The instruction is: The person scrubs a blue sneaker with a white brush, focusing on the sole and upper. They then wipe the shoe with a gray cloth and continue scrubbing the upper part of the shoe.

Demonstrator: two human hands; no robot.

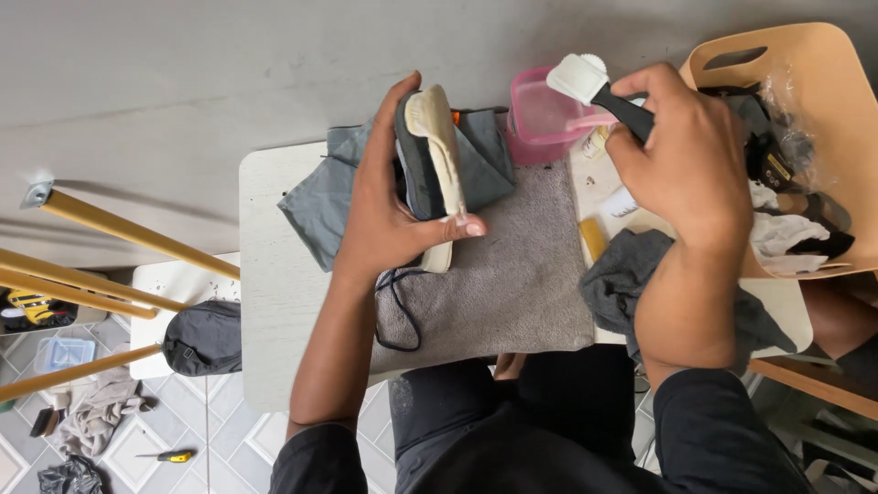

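Observation:
My left hand grips a dark grey shoe with a cream sole, held on edge with the sole turned up, above a grey towel. A dark lace hangs down from the shoe. My right hand holds a brush with a black handle and white head. The brush head hovers over a pink plastic tub at the far edge of the small white table.
A grey-blue cloth lies under the shoe, and a dark grey rag under my right wrist. A tan bucket seat at right holds cloths and small items. Yellow poles, a white stool and a dark cap stand at left.

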